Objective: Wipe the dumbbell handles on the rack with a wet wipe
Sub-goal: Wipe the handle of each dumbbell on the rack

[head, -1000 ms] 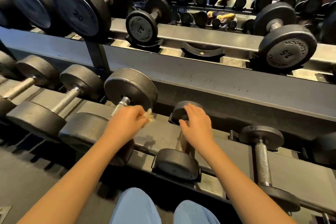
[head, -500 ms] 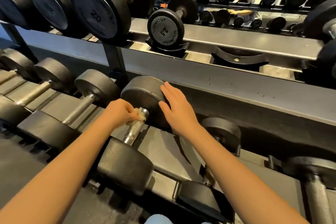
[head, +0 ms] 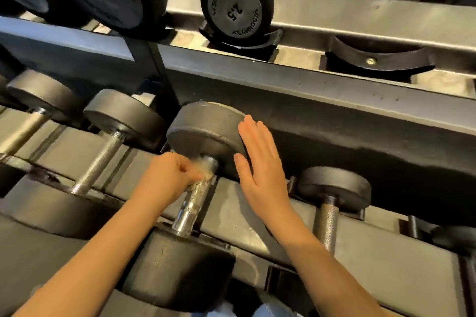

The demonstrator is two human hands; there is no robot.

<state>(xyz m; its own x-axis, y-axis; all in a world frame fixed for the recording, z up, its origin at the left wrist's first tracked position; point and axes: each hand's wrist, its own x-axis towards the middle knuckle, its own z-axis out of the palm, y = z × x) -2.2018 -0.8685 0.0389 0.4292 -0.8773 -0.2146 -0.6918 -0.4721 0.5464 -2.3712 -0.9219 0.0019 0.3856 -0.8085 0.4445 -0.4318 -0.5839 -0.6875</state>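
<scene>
The left hand (head: pixel 168 179) pinches a crumpled off-white wet wipe (head: pixel 206 171) against the top of a knurled steel dumbbell handle (head: pixel 194 201) on the grey lower rack (head: pixel 231 216). The right hand (head: pixel 262 170), fingers straight, steadies its black rubber head (head: pixel 203 131). Judging by this, the lower part of this handle and the neighbouring handles (head: pixel 95 165) probably remain to be wiped.

Dim, warm indoor light from above. Glare on chrome dumbbell handle (head: pixel 185 217); deep shadow beneath upper rack rail (head: pixel 322 103). Motion blur at wet wipe (head: pixel 206 169) and left edge. Wide-angle bending toward borders.
</scene>
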